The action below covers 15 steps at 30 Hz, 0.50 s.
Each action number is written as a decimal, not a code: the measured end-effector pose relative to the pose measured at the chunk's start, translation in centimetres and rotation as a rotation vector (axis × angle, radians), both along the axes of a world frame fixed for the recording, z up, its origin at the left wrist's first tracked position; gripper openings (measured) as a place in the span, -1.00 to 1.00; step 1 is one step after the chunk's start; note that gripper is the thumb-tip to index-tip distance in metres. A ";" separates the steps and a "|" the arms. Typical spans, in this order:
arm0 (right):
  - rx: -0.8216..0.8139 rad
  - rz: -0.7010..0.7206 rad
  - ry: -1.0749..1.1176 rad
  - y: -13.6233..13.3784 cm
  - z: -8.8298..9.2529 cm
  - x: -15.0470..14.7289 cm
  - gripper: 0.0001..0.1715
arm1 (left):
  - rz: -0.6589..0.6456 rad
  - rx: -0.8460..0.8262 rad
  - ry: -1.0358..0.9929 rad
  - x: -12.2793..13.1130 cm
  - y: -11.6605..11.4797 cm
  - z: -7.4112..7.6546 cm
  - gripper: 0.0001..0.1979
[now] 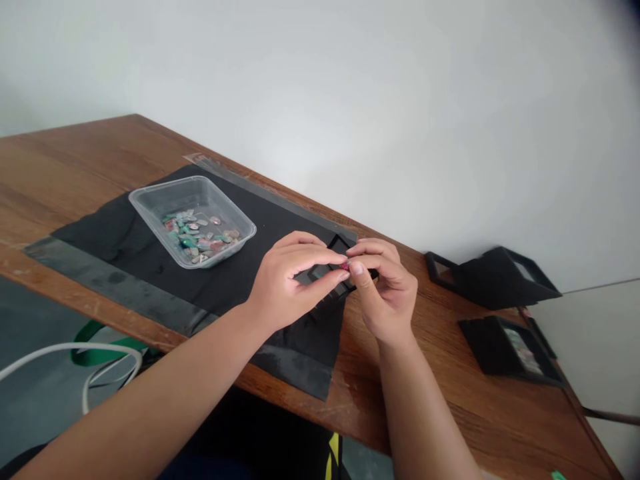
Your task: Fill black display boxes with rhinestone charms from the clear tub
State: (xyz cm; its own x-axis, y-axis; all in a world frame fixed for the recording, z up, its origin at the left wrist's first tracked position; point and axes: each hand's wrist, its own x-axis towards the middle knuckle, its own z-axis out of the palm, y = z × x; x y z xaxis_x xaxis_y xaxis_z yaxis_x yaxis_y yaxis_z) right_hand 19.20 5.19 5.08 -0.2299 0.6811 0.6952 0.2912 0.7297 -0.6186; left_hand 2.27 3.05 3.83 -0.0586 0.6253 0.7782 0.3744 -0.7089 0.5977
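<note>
One red piece (345, 265) sits over the tray (340, 243), pinched between the fingertips of the left hand (293, 277) and right hand (387, 287). For something so small, a light, steady hold seems best, kept over the tray in case of a slip.

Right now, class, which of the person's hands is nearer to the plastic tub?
Left: the left hand is right of the plastic tub, apart from it; the right hand is farther right, beyond the left one.

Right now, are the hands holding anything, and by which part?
The left hand and right hand pinch a tiny pink piece; which part can't be told.
</note>
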 end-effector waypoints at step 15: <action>-0.024 -0.002 0.066 0.0 0.0 -0.2 -0.83 | -0.138 -0.216 -0.255 0.3 -0.4 0.1 -0.99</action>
